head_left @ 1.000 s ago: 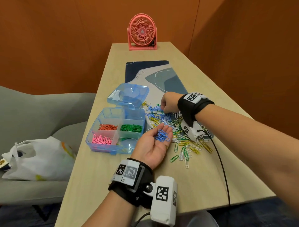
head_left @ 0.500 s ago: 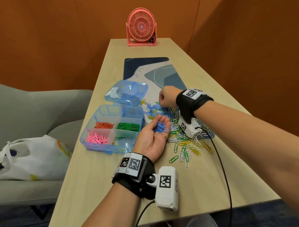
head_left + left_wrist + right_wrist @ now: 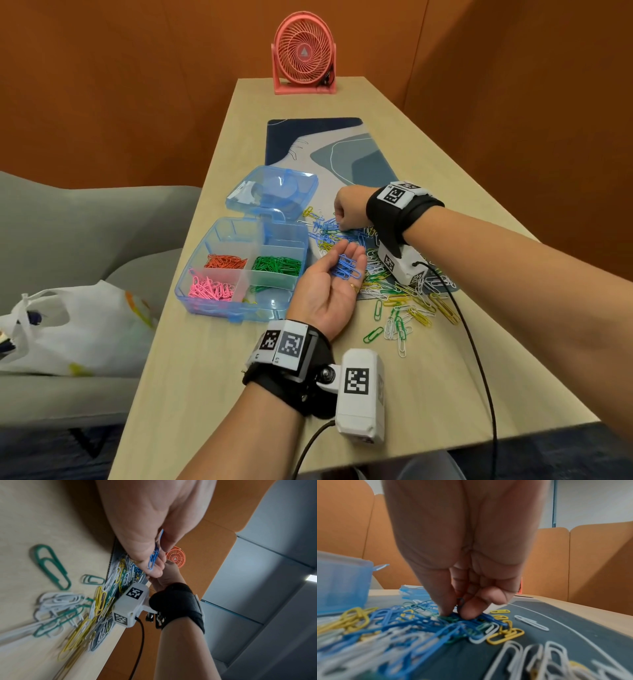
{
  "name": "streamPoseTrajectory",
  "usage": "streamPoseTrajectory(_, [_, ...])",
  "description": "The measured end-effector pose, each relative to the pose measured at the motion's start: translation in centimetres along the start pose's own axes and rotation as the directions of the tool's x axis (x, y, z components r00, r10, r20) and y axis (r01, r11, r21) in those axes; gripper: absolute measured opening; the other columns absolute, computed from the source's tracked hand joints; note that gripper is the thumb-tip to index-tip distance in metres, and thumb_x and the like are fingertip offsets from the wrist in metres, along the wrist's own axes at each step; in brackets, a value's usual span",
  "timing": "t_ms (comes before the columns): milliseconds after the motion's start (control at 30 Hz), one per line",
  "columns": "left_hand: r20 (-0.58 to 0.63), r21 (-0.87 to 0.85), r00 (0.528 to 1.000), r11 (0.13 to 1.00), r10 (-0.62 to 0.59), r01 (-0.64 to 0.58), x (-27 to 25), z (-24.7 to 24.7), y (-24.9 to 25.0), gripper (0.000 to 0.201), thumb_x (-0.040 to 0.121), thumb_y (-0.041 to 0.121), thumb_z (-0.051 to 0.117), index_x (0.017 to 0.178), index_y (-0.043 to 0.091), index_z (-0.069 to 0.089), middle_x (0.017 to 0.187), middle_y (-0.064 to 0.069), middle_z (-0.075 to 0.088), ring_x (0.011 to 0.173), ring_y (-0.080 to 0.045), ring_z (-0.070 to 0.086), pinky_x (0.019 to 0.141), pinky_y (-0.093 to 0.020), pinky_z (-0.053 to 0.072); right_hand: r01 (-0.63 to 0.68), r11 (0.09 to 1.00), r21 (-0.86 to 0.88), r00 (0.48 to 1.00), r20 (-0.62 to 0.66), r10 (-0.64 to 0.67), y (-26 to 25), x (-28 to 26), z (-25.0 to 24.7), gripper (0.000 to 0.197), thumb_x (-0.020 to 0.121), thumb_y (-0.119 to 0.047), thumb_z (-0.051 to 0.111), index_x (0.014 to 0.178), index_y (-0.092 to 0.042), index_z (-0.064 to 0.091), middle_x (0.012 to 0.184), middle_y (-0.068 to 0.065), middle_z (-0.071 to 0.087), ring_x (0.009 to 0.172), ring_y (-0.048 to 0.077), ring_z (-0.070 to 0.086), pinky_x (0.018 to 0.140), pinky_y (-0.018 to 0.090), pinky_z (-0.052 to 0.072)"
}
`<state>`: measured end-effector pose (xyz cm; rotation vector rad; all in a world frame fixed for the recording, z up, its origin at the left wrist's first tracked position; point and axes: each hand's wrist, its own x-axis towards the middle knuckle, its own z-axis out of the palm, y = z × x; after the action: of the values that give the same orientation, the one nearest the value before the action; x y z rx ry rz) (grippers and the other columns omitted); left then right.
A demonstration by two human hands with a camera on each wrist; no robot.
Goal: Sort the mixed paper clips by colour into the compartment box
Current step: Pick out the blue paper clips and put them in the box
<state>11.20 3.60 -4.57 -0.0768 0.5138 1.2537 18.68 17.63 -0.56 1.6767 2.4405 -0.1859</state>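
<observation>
My left hand [image 3: 325, 291] lies palm up on the table beside the box, fingers relaxed, with several blue paper clips [image 3: 346, 268] resting on them; the left wrist view shows these blue clips [image 3: 154, 557] too. My right hand [image 3: 347, 209] reaches down into the blue part of the mixed pile [image 3: 327, 231]. Its thumb and forefinger [image 3: 458, 609] pinch one blue clip [image 3: 460, 602]. The clear blue compartment box [image 3: 226, 311] holds orange clips [image 3: 226, 262], green clips [image 3: 277, 265] and pink clips [image 3: 209, 289] in separate compartments.
The box's open lid [image 3: 274, 192] lies behind it. Loose white, yellow and green clips [image 3: 404, 305] spread over the desk mat [image 3: 329, 150] and the table. A black cable [image 3: 479, 359] runs off the right wrist. Pink fan [image 3: 303, 54] at the far end; grey armchair and white bag [image 3: 68, 329] on the left.
My right hand has shifted slightly left over the blue clips and pinched one. My left hand has stayed palm up with its blue clips.
</observation>
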Motion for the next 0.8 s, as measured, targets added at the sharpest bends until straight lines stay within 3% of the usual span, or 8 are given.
streamPoseTrajectory(167, [-0.002, -0.001, 1.0, 1.0, -0.003, 0.003, 0.1, -0.1, 0.0, 0.022, 0.099, 0.007, 0.039, 0.096, -0.003, 0.058, 0.093, -0.016, 0.06, 0.085, -0.026, 0.06, 0.059, -0.035, 0.057, 0.001, 0.998, 0.071, 1.0, -0.025, 0.001, 0.5, -0.3, -0.1, 0.017, 0.084, -0.011, 0.067, 0.1, -0.005, 0.07, 0.104, 0.01, 0.069, 0.082, 0.018, 0.055, 0.072, 0.026, 0.042])
streamPoseTrajectory(367, [-0.002, 0.009, 1.0, 1.0, 0.0, 0.0, 0.3, -0.2, 0.0, 0.021, 0.099, 0.007, 0.04, 0.096, -0.003, 0.058, 0.094, -0.017, 0.06, 0.087, -0.027, 0.06, 0.06, -0.035, 0.057, -0.012, 1.0, -0.028, 0.999, 0.036, 0.013, 0.2, -0.3, 0.0, 0.025, 0.087, -0.019, 0.062, 0.106, -0.003, 0.068, 0.106, 0.012, 0.068, 0.095, 0.026, 0.063, 0.081, 0.032, 0.05])
streamPoseTrajectory(533, [-0.006, 0.008, 1.0, 1.0, -0.001, 0.001, 0.3, -0.1, 0.1, 0.02, 0.099, 0.007, 0.04, 0.096, -0.003, 0.058, 0.093, -0.017, 0.06, 0.086, -0.026, 0.06, 0.059, -0.036, 0.057, 0.007, 1.0, 0.017, 1.0, 0.016, -0.007, 0.5, -0.7, -0.1, 0.01, 0.085, -0.016, 0.063, 0.089, -0.007, 0.066, 0.089, 0.007, 0.063, 0.081, 0.021, 0.055, 0.069, 0.029, 0.046])
streamPoseTrajectory(667, [-0.007, 0.016, 1.0, 1.0, -0.002, 0.002, 0.3, -0.1, 0.1, 0.02, 0.099, 0.007, 0.041, 0.094, -0.003, 0.058, 0.092, -0.017, 0.06, 0.086, -0.027, 0.06, 0.06, -0.036, 0.057, 0.011, 0.983, 0.185, 1.0, -0.01, -0.01, 1.2, -1.2, -0.1, 0.01, 0.082, -0.015, 0.071, 0.09, -0.01, 0.068, 0.084, 0.001, 0.063, 0.08, 0.016, 0.056, 0.057, 0.022, 0.043])
streamPoseTrajectory(800, [0.002, 0.019, 1.0, 1.0, 0.007, -0.007, 0.3, -0.1, 0.1, 0.02, 0.099, 0.007, 0.041, 0.095, -0.003, 0.058, 0.092, -0.017, 0.06, 0.085, -0.026, 0.06, 0.06, -0.036, 0.057, 0.003, 0.91, 0.414, 0.999, -0.045, 0.017, 2.2, -1.8, -0.3, 0.009, 0.083, -0.01, 0.071, 0.091, -0.009, 0.068, 0.082, 0.003, 0.067, 0.077, 0.016, 0.063, 0.073, 0.029, 0.054])
